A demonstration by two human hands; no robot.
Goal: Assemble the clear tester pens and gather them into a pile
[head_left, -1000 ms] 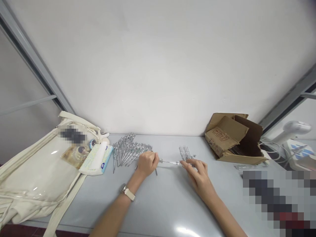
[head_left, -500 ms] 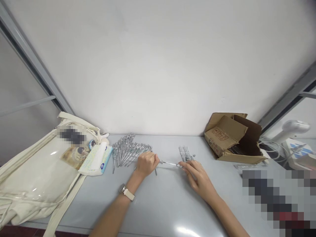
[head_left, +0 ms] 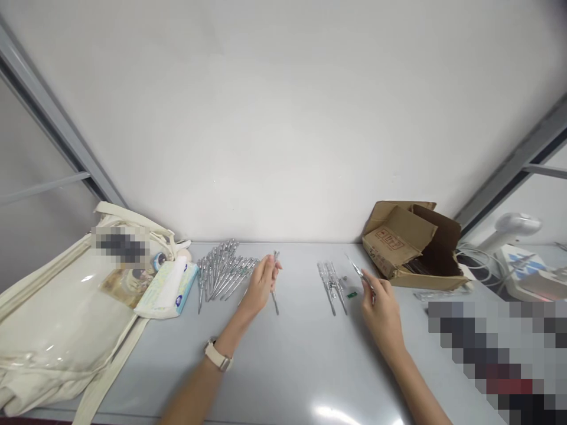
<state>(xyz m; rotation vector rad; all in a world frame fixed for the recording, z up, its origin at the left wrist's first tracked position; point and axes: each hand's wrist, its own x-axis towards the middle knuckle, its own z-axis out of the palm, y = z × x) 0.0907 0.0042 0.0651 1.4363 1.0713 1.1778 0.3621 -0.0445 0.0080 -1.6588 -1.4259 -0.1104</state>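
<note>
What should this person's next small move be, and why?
I'd suggest laying the slim tool beside the clear-handled tools, avoiding the small green piece. The right hand grips it, those tools lie close by, and the green piece lies between them and that hand.

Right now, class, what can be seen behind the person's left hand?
Slim metal tools, fanned on the grey table, run partly behind the left hand; one shaft shows below it. Whatever the hand itself covers cannot be seen.
</note>
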